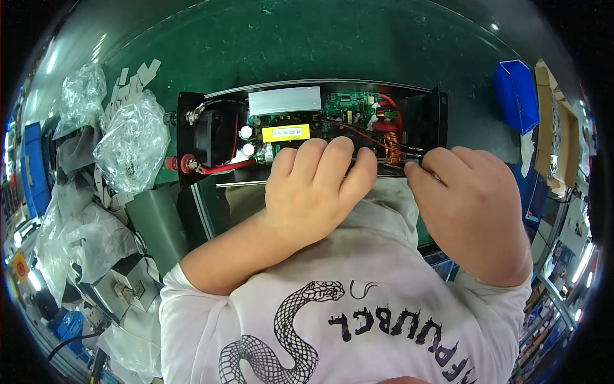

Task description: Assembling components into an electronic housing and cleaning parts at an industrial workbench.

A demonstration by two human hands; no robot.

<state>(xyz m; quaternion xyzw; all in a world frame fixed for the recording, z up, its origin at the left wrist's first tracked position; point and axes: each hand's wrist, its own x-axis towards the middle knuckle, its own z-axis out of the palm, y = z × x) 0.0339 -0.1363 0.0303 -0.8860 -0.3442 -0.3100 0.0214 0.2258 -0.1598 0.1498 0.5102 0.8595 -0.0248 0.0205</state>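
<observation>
Fingers (332, 153) of the left hand (313, 192) curl pressed onto the open black chassis (307, 128)'s near edge, its long axis left-right; right hand (476, 205) pinches wires (409, 153) at its right end

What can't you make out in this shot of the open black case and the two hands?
Head view:
- Near edge of the circuit board: covered by the left hand.
- Right hand fingertips: curled under, so any grasp is unclear.
- Board parts: too small to identify.
- Bench sides: bent and blurred at the fisheye rim.
</observation>
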